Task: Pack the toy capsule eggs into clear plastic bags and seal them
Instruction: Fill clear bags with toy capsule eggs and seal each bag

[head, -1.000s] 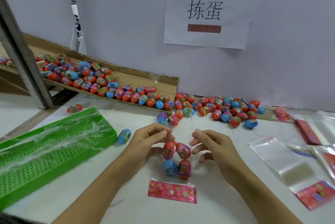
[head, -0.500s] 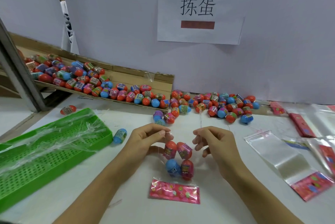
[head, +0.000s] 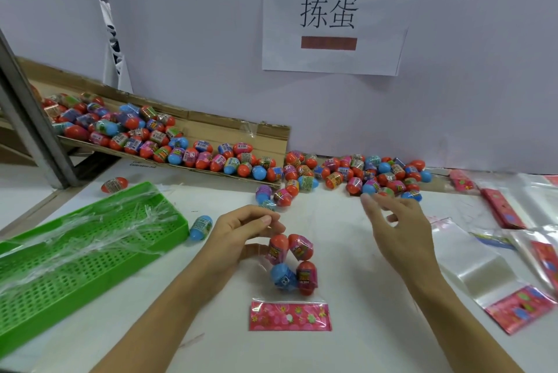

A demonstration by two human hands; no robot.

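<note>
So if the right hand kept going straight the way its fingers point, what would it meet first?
Probably the loose eggs piled against the wall: the right hand hangs open, fingers aimed up-left towards them. Its height above the table is unclear.

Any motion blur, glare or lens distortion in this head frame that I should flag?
Head view: the right hand is motion-blurred at its fingertips, while the left hand and the bagged eggs look sharp; soft glare sits on the empty clear bags and on the film over the green tray; wide-angle bending tilts the metal post; lighting is even, shadows faint.
</note>
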